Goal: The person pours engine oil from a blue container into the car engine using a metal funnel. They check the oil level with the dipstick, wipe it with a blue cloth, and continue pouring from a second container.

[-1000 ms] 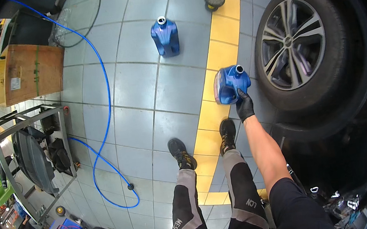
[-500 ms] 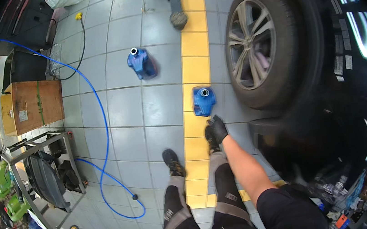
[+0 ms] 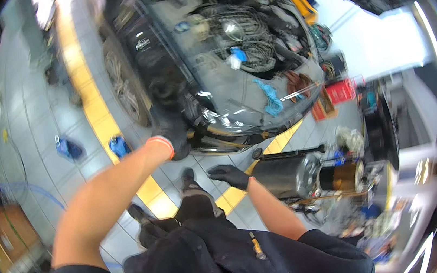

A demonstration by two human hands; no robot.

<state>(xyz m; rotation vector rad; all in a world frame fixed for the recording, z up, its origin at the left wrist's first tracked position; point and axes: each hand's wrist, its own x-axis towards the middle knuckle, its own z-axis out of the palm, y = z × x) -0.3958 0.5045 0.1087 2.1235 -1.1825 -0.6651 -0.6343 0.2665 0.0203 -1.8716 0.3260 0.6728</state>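
My left hand (image 3: 176, 140), in a black glove with a pale and orange cuff, is by the front corner of a black car (image 3: 169, 88). Its fingers blur into the dark bodywork, so I cannot tell whether it touches the car. My right hand (image 3: 230, 176), also black-gloved, hangs above the floor in front of the bumper (image 3: 230, 141). Its fingers are loosely stretched, with nothing in them. Left of my left forearm, a blue jug (image 3: 119, 146) stands beside the yellow floor stripe. Another blue jug (image 3: 69, 148) is farther left on the grey tiles.
The engine bay (image 3: 255, 34) is exposed. A blue crumpled cloth (image 3: 269, 97) and a brown cloth (image 3: 298, 84) lie along its front edge. A dark drum (image 3: 281, 177) stands to my right, with a red box (image 3: 341, 91) beyond. A wooden box (image 3: 9, 234) is at far left.
My view has swung right, from the wheel and jugs to the car's front. My left arm now reaches toward the front corner; my right hand has moved away from the jug by the stripe.
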